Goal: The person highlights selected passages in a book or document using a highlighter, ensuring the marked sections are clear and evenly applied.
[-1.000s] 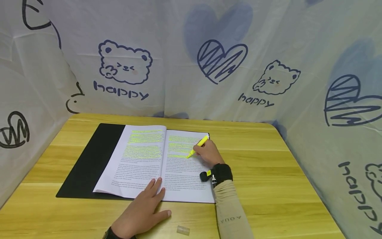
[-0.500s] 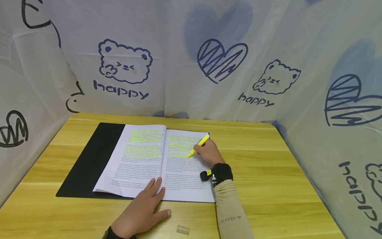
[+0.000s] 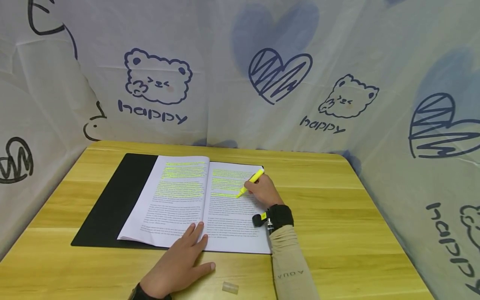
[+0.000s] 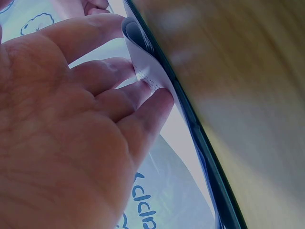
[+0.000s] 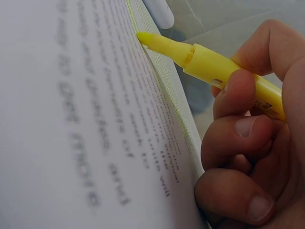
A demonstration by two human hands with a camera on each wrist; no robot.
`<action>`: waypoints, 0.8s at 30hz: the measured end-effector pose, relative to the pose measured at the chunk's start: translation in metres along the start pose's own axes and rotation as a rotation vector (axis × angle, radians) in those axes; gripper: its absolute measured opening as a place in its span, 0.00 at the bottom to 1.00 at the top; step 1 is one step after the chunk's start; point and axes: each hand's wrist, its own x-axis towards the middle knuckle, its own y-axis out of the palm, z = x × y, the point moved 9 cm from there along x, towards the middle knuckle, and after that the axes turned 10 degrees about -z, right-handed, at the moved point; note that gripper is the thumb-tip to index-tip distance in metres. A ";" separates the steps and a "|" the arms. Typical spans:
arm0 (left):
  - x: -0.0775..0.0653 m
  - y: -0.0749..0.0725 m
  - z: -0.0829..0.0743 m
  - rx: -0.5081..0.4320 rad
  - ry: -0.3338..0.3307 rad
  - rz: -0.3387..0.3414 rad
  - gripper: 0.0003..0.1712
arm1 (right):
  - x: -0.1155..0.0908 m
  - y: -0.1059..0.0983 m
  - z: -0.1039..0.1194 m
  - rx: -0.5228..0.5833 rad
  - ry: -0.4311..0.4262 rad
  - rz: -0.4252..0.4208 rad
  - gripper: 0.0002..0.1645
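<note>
A booklet (image 3: 168,216) of printed pages lies spread on the table, its black cover (image 3: 108,208) showing at the left. Yellow highlighting marks the upper lines of both pages. My right hand (image 3: 263,192) grips a yellow highlighter (image 3: 255,176), its tip at a line on the right page. In the right wrist view, the highlighter (image 5: 209,67) is pinched between thumb and fingers, with the tip at the paper. My left hand (image 3: 180,262) rests with extended fingers on the booklet's lower edge near the fold. The left wrist view has those fingers (image 4: 143,119) along the page edges.
A small translucent cap-like cylinder (image 3: 230,288) lies on the wooden table (image 3: 330,208) near the front, right of my left thumb. Patterned cloth (image 3: 221,83) hangs behind the table and along both sides.
The highlighter tip has crept slightly to the right along the line on the right page. My left hand stays in place.
</note>
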 end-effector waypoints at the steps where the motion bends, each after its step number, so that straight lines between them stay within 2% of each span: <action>1: 0.000 0.000 0.000 0.002 0.000 0.000 0.45 | 0.000 0.000 0.000 0.001 -0.002 -0.001 0.16; 24: 0.000 -0.002 -0.001 -0.002 -0.012 0.013 0.46 | -0.002 -0.005 0.003 -0.012 0.003 -0.027 0.14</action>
